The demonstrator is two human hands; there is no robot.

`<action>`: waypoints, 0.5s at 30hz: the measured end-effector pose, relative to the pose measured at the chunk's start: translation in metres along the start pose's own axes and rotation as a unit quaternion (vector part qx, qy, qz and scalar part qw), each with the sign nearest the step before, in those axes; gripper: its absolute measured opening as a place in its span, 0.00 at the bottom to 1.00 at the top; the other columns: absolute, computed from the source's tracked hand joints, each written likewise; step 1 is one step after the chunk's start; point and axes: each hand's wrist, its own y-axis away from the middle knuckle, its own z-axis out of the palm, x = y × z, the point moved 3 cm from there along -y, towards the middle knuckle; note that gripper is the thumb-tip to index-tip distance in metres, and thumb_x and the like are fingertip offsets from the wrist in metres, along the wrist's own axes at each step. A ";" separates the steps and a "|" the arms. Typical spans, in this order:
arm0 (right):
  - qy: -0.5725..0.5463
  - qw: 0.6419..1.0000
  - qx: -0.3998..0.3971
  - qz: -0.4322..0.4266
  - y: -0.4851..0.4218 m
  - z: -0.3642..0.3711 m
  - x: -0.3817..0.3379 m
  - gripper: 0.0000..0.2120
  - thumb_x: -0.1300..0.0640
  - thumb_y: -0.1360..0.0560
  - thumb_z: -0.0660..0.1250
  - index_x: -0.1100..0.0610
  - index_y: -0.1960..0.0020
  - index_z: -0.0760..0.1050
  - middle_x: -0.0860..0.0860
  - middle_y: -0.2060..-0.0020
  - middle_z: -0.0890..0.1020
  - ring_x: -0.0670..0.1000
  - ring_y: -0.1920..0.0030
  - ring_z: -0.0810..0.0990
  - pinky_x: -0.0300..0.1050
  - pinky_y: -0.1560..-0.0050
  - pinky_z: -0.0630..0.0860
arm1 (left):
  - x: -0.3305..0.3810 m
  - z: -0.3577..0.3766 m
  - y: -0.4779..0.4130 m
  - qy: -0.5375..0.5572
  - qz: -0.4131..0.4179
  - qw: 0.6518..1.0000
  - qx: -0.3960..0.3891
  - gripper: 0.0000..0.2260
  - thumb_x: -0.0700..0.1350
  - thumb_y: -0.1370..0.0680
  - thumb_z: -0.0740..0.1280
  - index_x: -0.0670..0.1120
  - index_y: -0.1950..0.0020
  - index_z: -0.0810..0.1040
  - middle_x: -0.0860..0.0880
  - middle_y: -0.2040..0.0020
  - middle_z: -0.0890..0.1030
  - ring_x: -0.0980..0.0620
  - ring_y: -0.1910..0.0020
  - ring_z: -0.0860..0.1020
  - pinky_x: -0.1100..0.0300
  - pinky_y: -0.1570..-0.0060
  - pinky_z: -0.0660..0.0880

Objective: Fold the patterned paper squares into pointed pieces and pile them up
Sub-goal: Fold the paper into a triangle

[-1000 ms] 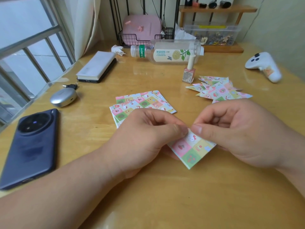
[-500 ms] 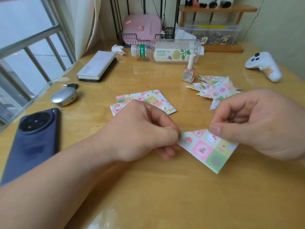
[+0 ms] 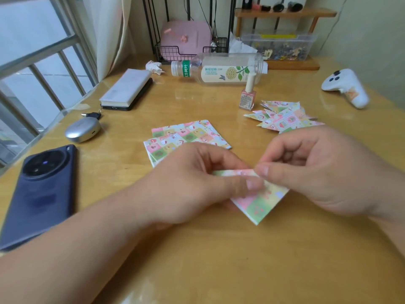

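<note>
While a phone (image 3: 41, 194) lies at nine o'clock, flat squares (image 3: 188, 133) sit at eleven, partly hidden behind the left hand (image 3: 192, 183); both it and the right hand (image 3: 324, 172) pinch the folded paper (image 3: 260, 205) at centre; finished pieces (image 3: 285, 118) pile at one o'clock.

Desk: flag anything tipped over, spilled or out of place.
The bottle lies on its side at the back, cap pointing left; no spill shows. A crumpled tissue sits near its cap.
</note>
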 end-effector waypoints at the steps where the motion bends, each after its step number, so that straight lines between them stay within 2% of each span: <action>1: 0.008 1.000 -0.004 -0.004 0.000 0.004 0.001 0.07 0.55 0.32 0.79 0.56 0.62 0.83 0.54 0.69 0.84 0.46 0.69 0.78 0.37 0.67 0.75 | -0.002 0.004 0.000 -0.022 -0.006 1.000 -0.004 0.06 0.45 0.30 0.79 0.44 0.59 0.86 0.45 0.62 0.86 0.53 0.64 0.81 0.62 0.61 0.77; 3: 0.001 1.000 -0.011 -0.001 -0.001 0.006 0.003 0.03 0.58 0.31 0.74 0.57 0.62 0.82 0.53 0.71 0.82 0.45 0.71 0.77 0.36 0.69 0.73 | -0.003 0.005 0.000 0.001 -0.014 1.000 0.005 0.06 0.45 0.30 0.76 0.42 0.60 0.86 0.44 0.65 0.85 0.50 0.68 0.81 0.61 0.64 0.78; 7: -0.028 0.999 0.006 0.021 -0.001 0.001 0.006 0.05 0.60 0.33 0.68 0.60 0.65 0.81 0.47 0.78 0.73 0.42 0.77 0.67 0.32 0.75 0.64 | -0.002 0.000 -0.001 0.034 -0.008 0.999 0.031 0.08 0.45 0.31 0.75 0.39 0.60 0.86 0.40 0.65 0.84 0.46 0.68 0.83 0.52 0.61 0.83; 11: 0.020 1.000 0.009 0.007 -0.001 0.005 0.004 0.05 0.59 0.34 0.68 0.59 0.65 0.81 0.46 0.77 0.75 0.42 0.75 0.69 0.32 0.73 0.66 | 0.000 0.001 0.002 -0.039 -0.019 0.999 0.019 0.09 0.47 0.28 0.77 0.40 0.58 0.86 0.40 0.62 0.86 0.43 0.62 0.84 0.39 0.51 0.82; 13: 0.049 0.999 0.001 0.000 0.000 0.008 0.004 0.05 0.59 0.34 0.68 0.58 0.66 0.82 0.50 0.75 0.79 0.42 0.72 0.73 0.34 0.70 0.69 | 0.000 0.003 0.003 -0.061 -0.021 0.998 0.016 0.10 0.49 0.27 0.76 0.42 0.57 0.86 0.39 0.61 0.85 0.40 0.61 0.83 0.34 0.50 0.80; 15: 0.054 0.999 -0.005 0.008 0.000 0.009 0.003 0.05 0.58 0.35 0.68 0.58 0.66 0.82 0.57 0.71 0.81 0.45 0.71 0.74 0.39 0.69 0.70 | -0.001 0.004 0.003 -0.064 -0.015 0.998 0.013 0.11 0.51 0.28 0.73 0.43 0.58 0.86 0.38 0.61 0.85 0.41 0.62 0.82 0.32 0.52 0.79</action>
